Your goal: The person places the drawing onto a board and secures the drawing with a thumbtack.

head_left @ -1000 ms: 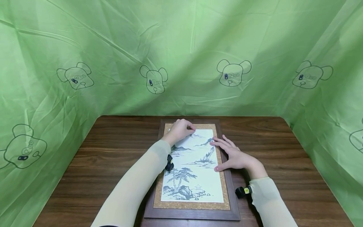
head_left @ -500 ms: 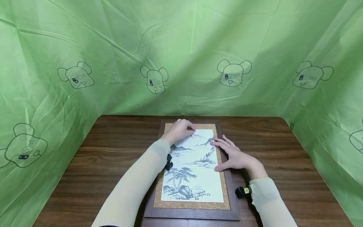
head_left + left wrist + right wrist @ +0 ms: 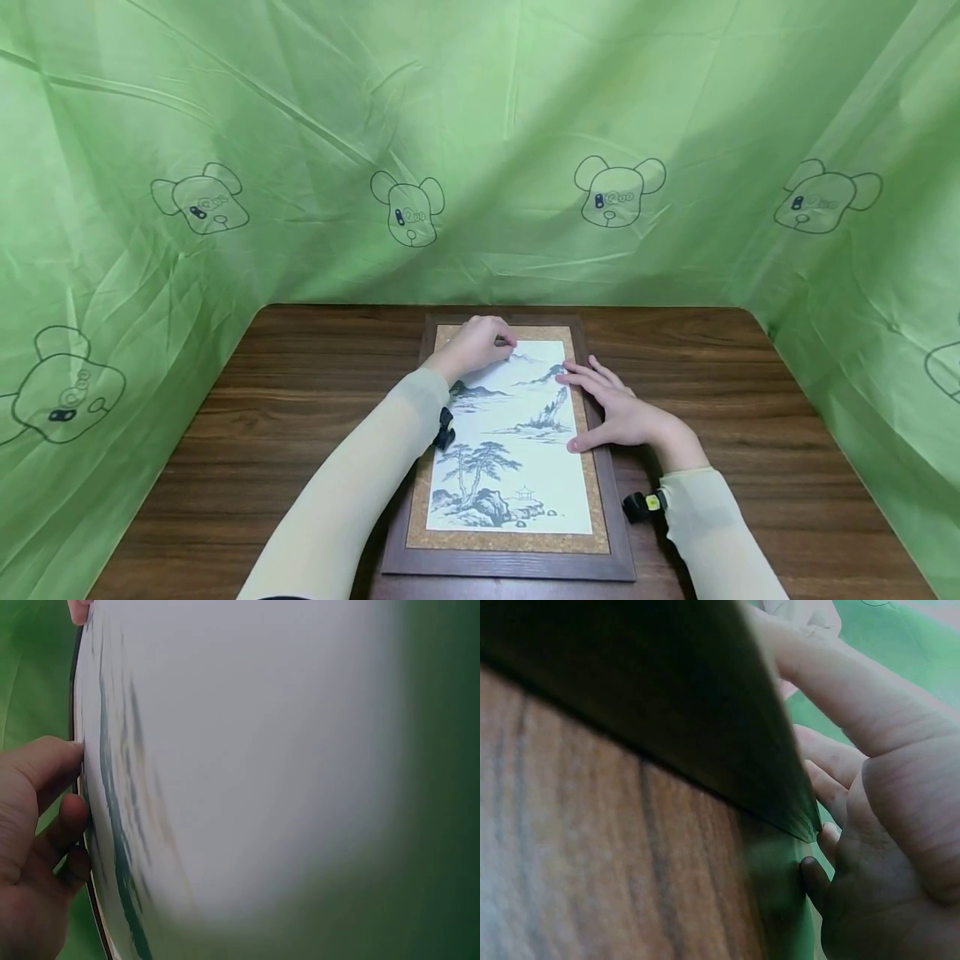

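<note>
Hands hold steady on the framed ink painting — barely a shift since a second ago.

Head view: left hand (image 3: 474, 346) fingers pinch the painting (image 3: 512, 442) top edge; right hand (image 3: 617, 410) lies flat, fingers spread, on the frame (image 3: 617, 508), mid-surface (image 3: 300, 417). Wrist views: too blurred to add more.

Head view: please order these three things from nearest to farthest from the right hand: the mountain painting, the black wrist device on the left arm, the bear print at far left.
1. Mountain painting: under the right hand fingertips.
2. Black wrist device: across the painting, left side.
3. Bear print: on the curtain, far left.
</note>
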